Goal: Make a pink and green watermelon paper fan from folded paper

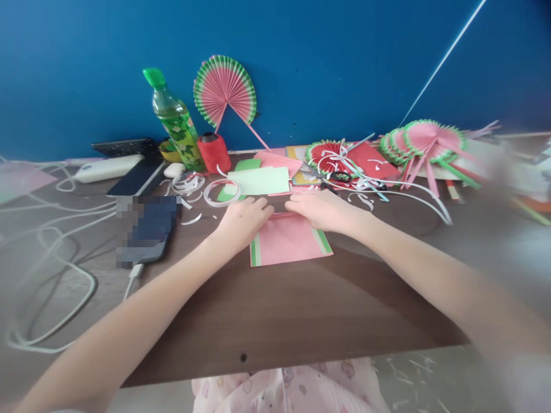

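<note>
A pink paper sheet (289,244) with green and white strips on its side edges lies flat on the brown table (267,321). My left hand (243,219) and my right hand (321,209) both rest on the sheet's far edge, fingers curled and pressed down on the fold there. The fingertips of the two hands nearly meet at the middle of that edge. A pale green sheet (262,180) lies just beyond them.
A phone (148,229) on a white cable lies left. A green bottle (174,120), red thread spool (214,152) and pleated pink fan (224,92) stand by the blue wall. Scissors (327,178), white paper strips and several more fans (424,143) lie at the right.
</note>
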{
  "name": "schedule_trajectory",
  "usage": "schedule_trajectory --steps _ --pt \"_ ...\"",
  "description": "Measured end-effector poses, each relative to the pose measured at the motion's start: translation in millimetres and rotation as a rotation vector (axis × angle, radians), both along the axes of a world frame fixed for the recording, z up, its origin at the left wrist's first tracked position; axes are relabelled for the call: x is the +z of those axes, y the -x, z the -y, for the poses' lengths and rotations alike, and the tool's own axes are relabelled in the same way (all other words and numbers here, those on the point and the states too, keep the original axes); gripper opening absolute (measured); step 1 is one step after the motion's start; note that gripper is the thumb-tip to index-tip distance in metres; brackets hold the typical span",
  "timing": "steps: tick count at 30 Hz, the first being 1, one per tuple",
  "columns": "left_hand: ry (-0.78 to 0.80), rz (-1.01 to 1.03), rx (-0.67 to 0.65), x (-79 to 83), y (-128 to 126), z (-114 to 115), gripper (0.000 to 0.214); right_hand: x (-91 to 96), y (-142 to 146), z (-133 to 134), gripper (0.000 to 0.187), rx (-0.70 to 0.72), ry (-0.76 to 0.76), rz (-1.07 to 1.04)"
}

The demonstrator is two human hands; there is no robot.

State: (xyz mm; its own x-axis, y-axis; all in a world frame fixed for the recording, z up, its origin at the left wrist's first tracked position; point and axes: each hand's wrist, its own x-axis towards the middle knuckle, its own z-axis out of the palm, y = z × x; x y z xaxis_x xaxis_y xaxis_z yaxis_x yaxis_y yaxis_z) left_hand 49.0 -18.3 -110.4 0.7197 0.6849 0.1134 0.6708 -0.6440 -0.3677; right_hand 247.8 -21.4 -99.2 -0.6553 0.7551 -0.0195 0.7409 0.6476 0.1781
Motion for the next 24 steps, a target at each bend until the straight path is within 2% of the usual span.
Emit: schedule_trajectory --steps 5,11,17,21,24 --pt "0.029 0.01 -0.009 3.3 -5 7 0.028 -1.0 7 7 0.033 -0.034 -0.019 0.028" --pt "0.081 -0.066 0.087 7.9 -16 22 0.029 -6.3 18 15 0.023 -0.103 -0.032 0.046" --pt "0.065 -0.034 0.221 -2.3 -23 32 0.032 -6.4 26 27 0.025 -0.202 -0.005 0.053" --pt "-0.006 -0.021 0.231 -10.6 -26 35 0.036 -6.1 34 37 0.032 -0.269 0.012 0.06" --pt "0.026 -0.031 0.25 -11.8 -29 38 0.041 -8.7 40 44 0.041 -0.297 0.009 0.098"
